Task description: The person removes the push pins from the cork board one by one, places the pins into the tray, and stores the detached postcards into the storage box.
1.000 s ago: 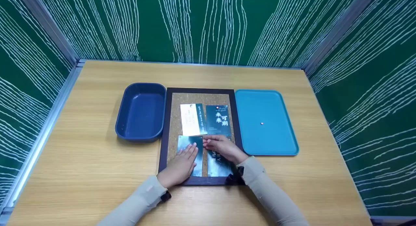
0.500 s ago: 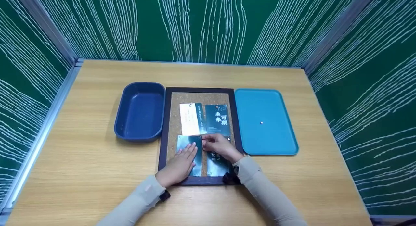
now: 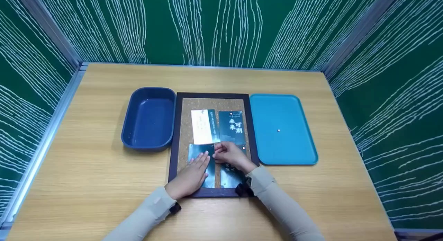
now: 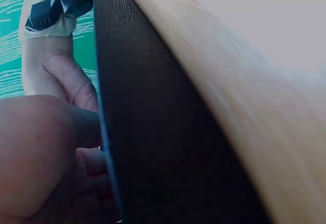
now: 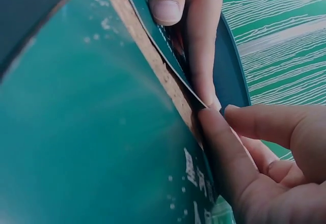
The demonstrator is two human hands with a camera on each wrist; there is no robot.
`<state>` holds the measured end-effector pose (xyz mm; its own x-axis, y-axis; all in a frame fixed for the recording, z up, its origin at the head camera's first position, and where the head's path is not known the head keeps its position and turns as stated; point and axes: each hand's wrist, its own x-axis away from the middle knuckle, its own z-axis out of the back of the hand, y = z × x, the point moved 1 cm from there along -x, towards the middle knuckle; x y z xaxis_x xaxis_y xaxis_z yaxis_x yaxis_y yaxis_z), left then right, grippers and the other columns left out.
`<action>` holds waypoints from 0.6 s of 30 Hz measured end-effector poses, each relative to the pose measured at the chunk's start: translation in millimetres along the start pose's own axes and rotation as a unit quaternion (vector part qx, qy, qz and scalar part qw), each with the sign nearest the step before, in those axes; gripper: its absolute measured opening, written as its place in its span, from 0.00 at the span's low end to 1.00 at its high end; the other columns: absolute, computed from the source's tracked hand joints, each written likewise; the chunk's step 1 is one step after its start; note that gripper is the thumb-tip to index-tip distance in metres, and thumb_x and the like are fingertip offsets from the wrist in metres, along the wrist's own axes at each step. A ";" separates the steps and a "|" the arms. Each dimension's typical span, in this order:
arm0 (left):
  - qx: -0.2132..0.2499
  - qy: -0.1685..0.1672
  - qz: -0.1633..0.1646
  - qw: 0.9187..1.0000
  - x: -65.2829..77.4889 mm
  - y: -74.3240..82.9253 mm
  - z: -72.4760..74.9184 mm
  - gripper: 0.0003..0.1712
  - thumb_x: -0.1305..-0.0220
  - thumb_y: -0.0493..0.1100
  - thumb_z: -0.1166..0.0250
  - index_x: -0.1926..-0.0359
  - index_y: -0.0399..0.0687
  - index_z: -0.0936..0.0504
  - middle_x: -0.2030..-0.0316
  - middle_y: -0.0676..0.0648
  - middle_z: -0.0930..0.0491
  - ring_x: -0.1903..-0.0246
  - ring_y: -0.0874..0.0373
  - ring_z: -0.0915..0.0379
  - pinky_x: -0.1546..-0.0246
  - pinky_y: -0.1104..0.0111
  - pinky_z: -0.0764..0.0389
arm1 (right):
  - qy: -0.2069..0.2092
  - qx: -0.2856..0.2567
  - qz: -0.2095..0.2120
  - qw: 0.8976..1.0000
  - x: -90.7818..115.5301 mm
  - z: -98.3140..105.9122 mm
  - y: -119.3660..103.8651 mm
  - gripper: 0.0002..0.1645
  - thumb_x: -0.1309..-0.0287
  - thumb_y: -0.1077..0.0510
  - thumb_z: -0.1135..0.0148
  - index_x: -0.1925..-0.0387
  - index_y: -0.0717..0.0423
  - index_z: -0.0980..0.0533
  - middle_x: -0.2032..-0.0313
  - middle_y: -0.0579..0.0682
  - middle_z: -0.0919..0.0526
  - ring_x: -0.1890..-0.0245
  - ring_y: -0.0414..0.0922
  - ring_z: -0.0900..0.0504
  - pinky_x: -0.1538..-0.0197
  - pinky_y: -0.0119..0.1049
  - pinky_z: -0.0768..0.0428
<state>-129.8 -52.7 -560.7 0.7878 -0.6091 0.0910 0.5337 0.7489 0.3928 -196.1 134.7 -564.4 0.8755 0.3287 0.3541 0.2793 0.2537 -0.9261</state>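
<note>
A framed corkboard lies on the table with cards laid out in two rows. My left hand rests flat on the lower left teal card, fingers spread. At that card's upper right corner, my right hand has thumb and forefinger pinched together, on what looks like a small pushpin, mostly hidden. The right wrist view has the fingertips touching the card's edge. Behind are a white-and-teal card and a teal card; the lower right card is partly covered by my right hand.
A deep blue bin stands against the board's left side. On the right is a flat turquoise tray with one small pushpin in it. Green patterned panels enclose the table.
My right hand has shifted slightly left, closer onto the lower left card's corner, uncovering more of the lower right card and its pin. The left hand has kept its place on the card.
</note>
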 end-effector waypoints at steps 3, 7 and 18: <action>-0.003 0.003 -0.003 1.000 -0.3 -1.0 -1.2 0.33 0.26 0.48 0.52 0.28 0.35 0.46 0.26 0.38 0.50 0.27 0.45 0.52 0.29 0.50 0.44 | -0.002 0.016 0.009 1.000 -0.6 -2.4 -0.7 0.15 0.46 0.69 0.37 0.56 0.70 0.26 0.68 0.50 0.22 0.71 0.39 0.21 0.63 0.32 0.15; -0.001 -0.002 0.001 1.000 -1.0 0.2 -1.2 0.33 0.26 0.48 0.53 0.27 0.36 0.46 0.26 0.39 0.51 0.27 0.46 0.53 0.28 0.51 0.45 | -0.003 0.037 0.005 0.999 2.5 -2.0 -4.9 0.15 0.48 0.69 0.35 0.57 0.71 0.25 0.70 0.49 0.22 0.71 0.39 0.21 0.65 0.30 0.15; 0.004 -0.009 0.008 1.000 0.4 0.4 1.4 0.33 0.25 0.49 0.54 0.27 0.38 0.47 0.25 0.41 0.52 0.26 0.47 0.54 0.28 0.51 0.46 | 0.016 0.080 0.006 0.997 -2.2 1.3 0.8 0.13 0.50 0.64 0.31 0.62 0.65 0.22 0.71 0.49 0.20 0.71 0.38 0.22 0.68 0.27 0.21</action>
<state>-129.6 -53.0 -559.2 0.7908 -0.6013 0.1141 0.5182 0.7571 0.3979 -198.3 135.3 -565.7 0.8916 0.3031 0.3365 0.2051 0.3922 -0.8967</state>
